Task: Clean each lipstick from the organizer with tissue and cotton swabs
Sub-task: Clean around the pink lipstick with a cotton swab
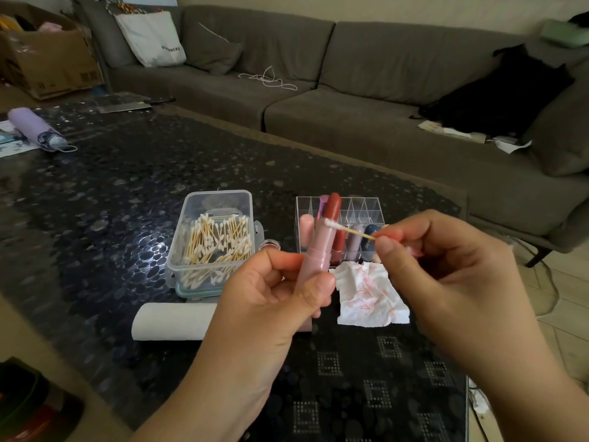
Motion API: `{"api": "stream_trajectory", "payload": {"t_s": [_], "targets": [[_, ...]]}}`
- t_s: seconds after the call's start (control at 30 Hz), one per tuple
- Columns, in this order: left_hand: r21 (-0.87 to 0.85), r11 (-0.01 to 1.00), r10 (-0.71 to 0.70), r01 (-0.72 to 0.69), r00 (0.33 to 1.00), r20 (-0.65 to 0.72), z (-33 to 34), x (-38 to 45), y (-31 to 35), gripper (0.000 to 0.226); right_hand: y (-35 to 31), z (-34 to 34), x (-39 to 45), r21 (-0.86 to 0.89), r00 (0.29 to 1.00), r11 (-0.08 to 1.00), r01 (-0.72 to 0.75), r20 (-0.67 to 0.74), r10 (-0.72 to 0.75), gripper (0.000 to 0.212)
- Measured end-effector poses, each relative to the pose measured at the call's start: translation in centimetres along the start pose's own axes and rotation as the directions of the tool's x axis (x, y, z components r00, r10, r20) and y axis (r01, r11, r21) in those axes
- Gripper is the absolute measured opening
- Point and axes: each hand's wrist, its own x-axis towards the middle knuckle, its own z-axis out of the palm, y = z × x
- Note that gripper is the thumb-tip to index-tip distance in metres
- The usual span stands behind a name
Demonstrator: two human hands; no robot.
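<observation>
Left hand (274, 295) grips pink lipstick (318, 247) upright, frame centre. Right hand (446, 266) pinches cotton swab (347, 228); tip touches the lipstick's rim.

The lipstick (322, 247) has a smooth, matt pink plastic tube and a waxy red-brown bullet with a soft sheen. The cotton swab (349, 228) pairs a pale wooden stick with a fluffy cotton tip. The organizer (366, 207) and swab box (178, 250) are clear glossy plastic. The tissue (369, 298) is crumpled soft paper. The table (127, 193) looks glassy and reflective; the sofa (350, 106) is matt woven cloth.
</observation>
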Motion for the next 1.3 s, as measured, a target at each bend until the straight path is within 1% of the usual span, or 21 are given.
{"api": "stream_trajectory", "payload": {"t_s": [0.1, 0.13, 0.17, 0.23, 0.3, 0.37, 0.43, 0.5, 0.57, 0.63, 0.7, 0.73, 0.77, 0.83, 0.9, 0.97, 1.03, 1.17, 1.2, 1.3], "targets": [[0.028, 1.000, 0.011, -0.011, 1.000, -0.010, 0.1, 0.0, 0.0, 0.016, -0.2, 0.1, -0.1, -0.016, 0.997, 0.999, 0.037, 0.064, -0.036, 0.010], [0.044, 0.999, 0.016, -0.016, 1.000, -0.008, 0.2, 0.0, 0.0, 0.020, -0.2, 0.1, -0.1, -0.022, 0.997, 0.999, 0.045, 0.069, -0.044, 0.010], [0.054, 0.998, 0.016, -0.016, 1.000, -0.011, 0.2, -0.1, 0.1, 0.026, -0.3, 0.1, -0.1, -0.033, 0.997, 0.998, 0.051, 0.059, -0.049, 0.011], [0.041, 0.999, 0.022, -0.021, 0.999, -0.028, 0.3, -0.1, 0.0, 0.021, -0.2, 0.1, -0.1, -0.065, 0.998, 0.996, 0.056, 0.016, -0.056, 0.013], [0.045, 0.998, 0.039, -0.037, 0.998, -0.054, 0.4, -0.1, 0.0, 0.021, -0.3, 0.1, -0.1, -0.081, 0.998, 0.994, 0.068, 0.010, -0.067, 0.012], [0.092, 0.992, 0.088, -0.081, 0.993, -0.078, 0.5, -0.1, -0.1, 0.019, -0.4, 0.3, -0.3, -0.092, 0.995, 0.991, 0.095, 0.052, -0.091, 0.011], [0.166, 0.976, 0.159, -0.142, 0.983, -0.095, 0.7, -0.2, -0.1, 0.018, -0.5, 0.5, -0.4, -0.140, 0.989, 0.980, 0.139, 0.071, -0.131, 0.011], [0.255, 0.948, 0.226, -0.189, 0.966, -0.124, 0.7, -0.3, -0.5, 0.020, -0.6, 0.5, -0.4, -0.183, 0.989, 0.972, 0.149, 0.042, -0.144, 0.013], [0.332, 0.916, 0.277, -0.223, 0.953, -0.126, 0.5, -0.5, -1.0, 0.025, -0.8, 0.4, -0.4, -0.206, 0.989, 0.968, 0.146, 0.004, -0.148, 0.013], [0.403, 0.875, 0.350, -0.270, 0.926, -0.139, 0.4, -0.8, -1.5, 0.025, -1.0, 0.5, -0.5, -0.221, 0.985, 0.960, 0.172, 0.007, -0.174, 0.012], [0.479, 0.822, 0.431, -0.309, 0.886, -0.168, 0.3, -0.9, -1.7, 0.023, -1.2, 0.7, -0.6, -0.220, 0.979, 0.954, 0.203, 0.044, -0.199, 0.012], [0.543, 0.768, 0.489, -0.339, 0.858, -0.157, 0.3, -0.9, -1.6, 0.022, -1.3, 0.8, -0.7, -0.224, 0.977, 0.951, 0.215, 0.061, -0.206, 0.012], [0.619, 0.689, 0.557, -0.377, 0.822, -0.120, 0.2, -0.9, -1.4, 0.020, -1.3, 0.8, -0.8, -0.231, 0.976, 0.948, 0.219, 0.064, -0.210, 0.011], [0.727, 0.523, 0.675, -0.446, 0.737, -0.032, 0.2, -0.8, -1.3, 0.018, -1.4, 0.7, -0.8, -0.253, 0.979, 0.946, 0.203, 0.023, -0.204, 0.011], [0.782, 0.409, 0.741, -0.471, 0.672, 0.018, 0.1, -0.7, -1.4, 0.017, -1.5, 0.6, -0.7, -0.273, 0.979, 0.943, 0.191, -0.011, -0.201, 0.012], [0.811, 0.326, 0.783, -0.486, 0.619, 0.056, 0.1, -0.6, -1.4, 0.016, -1.7, 0.7, -0.8, -0.268, 0.978, 0.941, 0.206, 0.014, -0.210, 0.012], [0.821, 0.263, 0.816, -0.506, 0.570, 0.090, 0.0, -0.6, -1.4, 0.016, -1.9, 0.8, -0.9, -0.269, 0.976, 0.938, 0.219, 0.037, -0.217, 0.013], [0.836, 0.142, 0.854, -0.530, 0.493, 0.168, -0.4, -0.5, -1.5, 0.023, -2.0, 0.6, -0.8, -0.310, 0.978, 0.932, 0.187, -0.026, -0.205, 0.012], [0.833, 0.128, 0.855, -0.539, 0.485, 0.182, -0.4, -0.6, -1.6, 0.023, -2.0, 0.6, -0.8, -0.307, 0.979, 0.934, 0.184, -0.024, -0.201, 0.013], [0.826, 0.129, 0.860, -0.549, 0.477, 0.183, -0.3, -0.5, -1.7, 0.022, -2.2, 0.6, -1.0, -0.308, 0.976, 0.926, 0.216, 0.035, -0.216, 0.013]]}}
